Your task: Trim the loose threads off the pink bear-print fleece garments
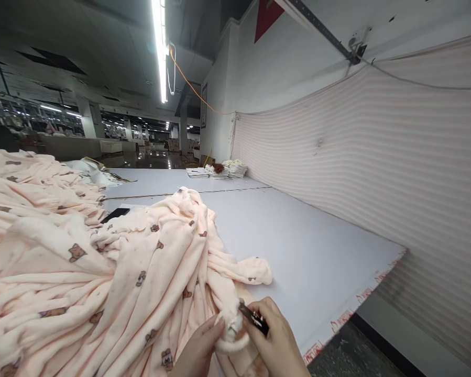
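Well, from my remote seat the biggest thing I have is the pale table (306, 235), with the pink fleece cloth (172, 256) heaped over its left and near side and one rolled end lying out to the right on the bare top. I'd judge the fleece soft and limp, light in any one fold but with real drag as a heap; it shouldn't slip much or break, though a loose fold could sag out of a weak pinch. I'd take hold by the gathered edge (232, 310) at the near end, where the layers bunch into something firm, rather than by the wide drapes printed with small brown bears.

My left hand (199, 343) is nearly closed, thumb and fingers pinching that edge from the left. My right hand (276, 335) is curled round a small dark tool (256, 319), perhaps thread snips, its narrow tip up against the fleece. Whether its blades are apart, I can't tell.
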The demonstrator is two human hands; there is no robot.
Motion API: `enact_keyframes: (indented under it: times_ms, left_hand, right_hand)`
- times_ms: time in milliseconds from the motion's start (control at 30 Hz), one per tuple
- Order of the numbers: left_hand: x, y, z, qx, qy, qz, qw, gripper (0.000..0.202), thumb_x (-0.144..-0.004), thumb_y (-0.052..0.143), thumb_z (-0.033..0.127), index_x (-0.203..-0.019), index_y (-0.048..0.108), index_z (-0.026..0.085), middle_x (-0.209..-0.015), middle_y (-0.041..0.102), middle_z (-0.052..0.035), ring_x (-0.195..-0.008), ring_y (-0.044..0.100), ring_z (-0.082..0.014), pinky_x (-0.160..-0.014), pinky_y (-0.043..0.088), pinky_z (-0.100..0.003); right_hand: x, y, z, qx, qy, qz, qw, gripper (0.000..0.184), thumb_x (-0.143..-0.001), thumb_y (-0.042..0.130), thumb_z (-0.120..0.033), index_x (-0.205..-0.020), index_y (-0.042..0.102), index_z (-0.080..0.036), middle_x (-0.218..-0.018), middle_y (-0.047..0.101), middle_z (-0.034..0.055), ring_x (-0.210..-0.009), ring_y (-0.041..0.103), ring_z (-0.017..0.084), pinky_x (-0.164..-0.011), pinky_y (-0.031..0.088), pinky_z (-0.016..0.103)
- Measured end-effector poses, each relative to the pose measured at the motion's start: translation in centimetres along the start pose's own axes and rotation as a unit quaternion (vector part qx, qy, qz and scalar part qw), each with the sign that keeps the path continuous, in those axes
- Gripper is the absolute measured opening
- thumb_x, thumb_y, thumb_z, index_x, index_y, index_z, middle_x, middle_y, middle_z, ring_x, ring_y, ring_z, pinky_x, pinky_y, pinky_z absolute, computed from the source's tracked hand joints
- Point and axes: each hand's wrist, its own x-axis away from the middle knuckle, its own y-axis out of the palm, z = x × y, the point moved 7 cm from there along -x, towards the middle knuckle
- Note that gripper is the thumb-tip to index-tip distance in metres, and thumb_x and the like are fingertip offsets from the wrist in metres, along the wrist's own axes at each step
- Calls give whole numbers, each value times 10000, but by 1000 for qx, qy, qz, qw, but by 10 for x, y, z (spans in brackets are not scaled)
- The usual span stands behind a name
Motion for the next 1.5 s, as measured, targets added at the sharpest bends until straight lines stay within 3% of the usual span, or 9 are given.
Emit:
enact_keyframes:
  times_ms: [133,667,867,933,1033,1133,1267,1400,1500]
  left_hand:
    - [2,10,1,65,0,-20,998,329,-732,679,380,-956,734,146,-993,730,-113,-1089,574,-312,-1012,360,-469]
    - [2,8,-5,102,-25,-10,994,361,-774,630,339,-1053,703,121,-1029,732,-117,-1120,568,-306,-1041,348,-469]
    - [4,6,-7,49,-44,-5,998,325,-784,622,357,-1005,721,140,-1028,734,-106,-1089,589,-299,-1007,387,-439]
    - [4,-1,0,-17,-38,22,999,335,-766,648,384,-1008,721,164,-1025,735,-87,-1069,597,-295,-980,412,-416]
    - [2,-23,28,-108,25,98,989,344,-764,669,385,-1061,693,213,-1088,711,-42,-1097,572,-254,-983,407,-339]
    - [-1,-43,58,-84,97,123,984,427,-763,683,352,-1165,613,224,-1136,672,-35,-1049,582,-209,-904,449,-274]
    - [-1,-64,80,-18,136,133,982,357,-722,698,326,-1030,635,157,-845,674,-20,-684,596,-127,-622,474,-192]
    - [4,-54,63,-218,37,39,975,147,-752,607,324,-732,611,178,-664,586,22,-550,537,-131,-497,421,-213]
    - [12,-35,32,-478,-39,-44,876,150,-747,597,352,-718,639,210,-712,641,8,-713,604,-206,-645,441,-270]
  right_hand:
    - [10,-3,-6,-13,-27,-42,999,252,-828,551,-290,-1055,657,-258,-865,585,16,-751,625,150,-656,473,212]
    - [13,-3,-9,51,-21,-29,998,230,-861,503,-283,-1029,660,-273,-882,603,14,-723,620,152,-625,442,213]
    - [4,4,-6,-91,28,-29,995,150,-810,590,-251,-955,617,-225,-910,619,13,-846,599,168,-747,437,224]
    - [-1,7,0,-140,47,-35,988,106,-833,565,-300,-799,578,-200,-773,581,-10,-742,568,153,-692,432,222]
    - [0,4,24,-189,92,-22,977,264,-884,469,-385,-704,506,-196,-666,499,-31,-664,519,141,-625,421,217]
    - [20,10,56,-123,126,-72,982,144,-828,504,-265,-931,576,-197,-717,555,-26,-700,556,157,-655,433,230]
    - [44,17,79,39,106,-91,989,510,-728,470,-110,-1210,545,-256,-982,652,30,-871,617,205,-761,440,284]
    - [36,18,75,-16,117,-51,992,249,-776,472,-164,-915,671,-222,-859,642,29,-831,598,207,-746,422,277]
    - [25,23,71,-118,165,-48,978,227,-823,490,-306,-712,631,-168,-680,610,16,-716,584,200,-631,432,251]
